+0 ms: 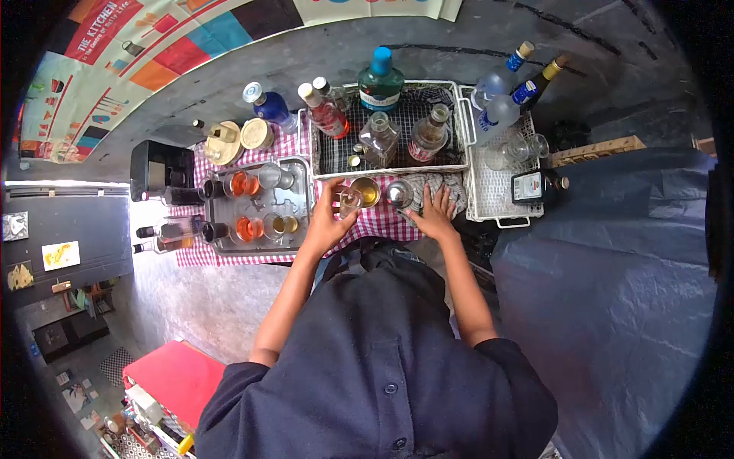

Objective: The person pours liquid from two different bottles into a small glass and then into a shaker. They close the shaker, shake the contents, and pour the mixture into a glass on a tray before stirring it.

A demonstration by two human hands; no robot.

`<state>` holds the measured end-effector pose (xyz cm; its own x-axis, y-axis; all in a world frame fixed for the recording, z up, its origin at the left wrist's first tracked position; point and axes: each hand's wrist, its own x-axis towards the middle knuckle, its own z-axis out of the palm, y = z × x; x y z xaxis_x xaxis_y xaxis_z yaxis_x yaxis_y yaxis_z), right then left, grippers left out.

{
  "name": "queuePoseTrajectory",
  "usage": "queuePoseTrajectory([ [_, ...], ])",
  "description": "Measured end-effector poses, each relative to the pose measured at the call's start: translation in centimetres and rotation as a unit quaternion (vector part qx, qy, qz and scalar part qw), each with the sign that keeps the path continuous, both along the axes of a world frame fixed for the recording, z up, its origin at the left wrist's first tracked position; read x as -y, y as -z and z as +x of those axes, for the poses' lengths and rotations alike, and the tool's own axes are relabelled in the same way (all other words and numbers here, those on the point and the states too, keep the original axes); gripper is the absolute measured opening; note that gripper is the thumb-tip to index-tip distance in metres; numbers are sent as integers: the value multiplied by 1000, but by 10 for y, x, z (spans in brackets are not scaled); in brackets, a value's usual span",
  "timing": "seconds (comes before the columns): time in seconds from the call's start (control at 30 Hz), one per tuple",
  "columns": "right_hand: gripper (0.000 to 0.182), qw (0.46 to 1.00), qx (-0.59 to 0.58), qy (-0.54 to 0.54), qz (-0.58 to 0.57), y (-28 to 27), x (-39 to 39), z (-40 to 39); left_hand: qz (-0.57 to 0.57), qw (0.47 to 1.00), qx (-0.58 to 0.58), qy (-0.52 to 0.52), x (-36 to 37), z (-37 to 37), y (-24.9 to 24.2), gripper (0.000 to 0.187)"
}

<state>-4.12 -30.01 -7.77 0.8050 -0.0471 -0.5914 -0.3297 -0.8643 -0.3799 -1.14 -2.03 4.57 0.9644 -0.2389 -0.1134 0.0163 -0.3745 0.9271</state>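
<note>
My left hand point(331, 223) is curled round a small clear glass point(351, 202) at the front of the checked tablecloth point(386, 222). Just behind that glass and overlapping it in this view is a cup of yellowish liquid point(369, 190). My right hand point(435, 217) lies with fingers spread on a crumpled striped cloth point(454, 186). Close to its thumb stands another clear glass point(399, 193), at the cloth's left edge.
To the left, a metal tray point(298, 200) carries several glasses, some with orange-red liquid point(248, 227). Behind my hands, a white wire basket point(390, 170) holds bottles, including a teal one point(381, 84). A second white basket point(489, 205) with a dark bottle point(529, 187) stands right.
</note>
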Motion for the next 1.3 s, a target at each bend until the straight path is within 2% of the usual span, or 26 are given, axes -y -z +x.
queuePoseTrajectory([
  [0.47, 104, 1000, 10, 7, -2, 3, -1, 0, 91, 995, -13, 33, 5, 16, 31, 74],
  [0.7, 104, 1000, 12, 16, 3, 4, -2, 0, 127, 990, -50, 33, 13, 23, 28, 74],
  [0.8, 105, 1000, 1, 19, 10, 3, -2, 0, 159, 986, -21, 51, 13, 25, 29, 75],
  [1.07, 107, 1000, 17, 17, 3, 6, -2, 0, 172, 982, 20, 78, 12, 28, 41, 75],
  [1.2, 107, 1000, 19, 17, 3, 2, -3, 0, 185, 979, 27, 78, 10, 26, 29, 76],
  [1.3, 109, 1000, 15, 16, 4, 0, -3, 0, 140, 989, -2, 53, 3, 22, 20, 75],
])
